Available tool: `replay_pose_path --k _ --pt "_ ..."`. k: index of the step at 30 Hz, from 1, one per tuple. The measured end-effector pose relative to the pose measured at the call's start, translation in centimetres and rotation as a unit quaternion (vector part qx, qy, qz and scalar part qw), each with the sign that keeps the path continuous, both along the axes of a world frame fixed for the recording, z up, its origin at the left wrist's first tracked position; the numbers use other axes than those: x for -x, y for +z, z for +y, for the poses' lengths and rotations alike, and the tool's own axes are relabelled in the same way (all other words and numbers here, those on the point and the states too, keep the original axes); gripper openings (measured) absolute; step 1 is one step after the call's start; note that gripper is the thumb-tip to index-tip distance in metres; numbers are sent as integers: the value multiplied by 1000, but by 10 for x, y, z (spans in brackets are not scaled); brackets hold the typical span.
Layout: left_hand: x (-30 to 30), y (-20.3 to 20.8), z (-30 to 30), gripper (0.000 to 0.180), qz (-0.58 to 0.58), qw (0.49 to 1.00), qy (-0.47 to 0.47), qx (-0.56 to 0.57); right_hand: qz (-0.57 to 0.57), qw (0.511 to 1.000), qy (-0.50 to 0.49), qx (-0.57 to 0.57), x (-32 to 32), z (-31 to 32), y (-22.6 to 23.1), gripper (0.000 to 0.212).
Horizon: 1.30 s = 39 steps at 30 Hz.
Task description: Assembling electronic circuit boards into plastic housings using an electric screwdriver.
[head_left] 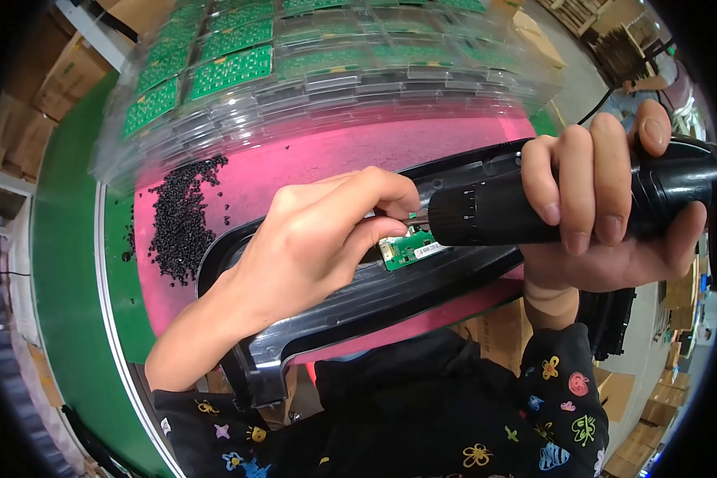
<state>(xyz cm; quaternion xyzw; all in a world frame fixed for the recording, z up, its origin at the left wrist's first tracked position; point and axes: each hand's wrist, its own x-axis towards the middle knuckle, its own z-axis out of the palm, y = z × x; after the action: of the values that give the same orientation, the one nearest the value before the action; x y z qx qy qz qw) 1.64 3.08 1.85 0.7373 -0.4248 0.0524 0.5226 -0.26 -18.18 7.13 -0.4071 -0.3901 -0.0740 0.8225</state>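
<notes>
My right hand [593, 199] is wrapped round a black electric screwdriver [486, 213], held nearly level with its nose toward the left. At the metal bit, the thumb and forefinger of my left hand [307, 231] are pinched together. What they pinch is too small and too covered to name. Just below the bit, a small green circuit board [402, 256] with a white label lies inside a long black plastic housing [358, 299]. My left hand hides part of the board and of the housing's left half.
A pink mat [295, 155] lies on the green table [64, 207]. Small black screws [182, 223] are heaped at its left. Behind stand stacked clear plastic trays [319, 99] holding green circuit boards [233, 73]. Another person [669, 80] is at the far right, near cardboard boxes.
</notes>
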Motion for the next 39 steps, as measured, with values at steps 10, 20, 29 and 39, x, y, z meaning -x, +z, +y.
replay_pose_path --k 10,20,29,39 --pt "-2 2 8 33 -145 980 41 -132 196 965 -158 -74 6 23 -14 30" --pt "4 2 10 11 -223 943 163 -187 149 980 -135 7 2 15 -21 33" --pt "-1 -4 3 10 -73 982 133 -113 154 966 -165 128 -3 26 -39 34" --pt "-8 -11 14 9 -122 968 151 -158 91 964 -79 236 -17 45 -40 40"
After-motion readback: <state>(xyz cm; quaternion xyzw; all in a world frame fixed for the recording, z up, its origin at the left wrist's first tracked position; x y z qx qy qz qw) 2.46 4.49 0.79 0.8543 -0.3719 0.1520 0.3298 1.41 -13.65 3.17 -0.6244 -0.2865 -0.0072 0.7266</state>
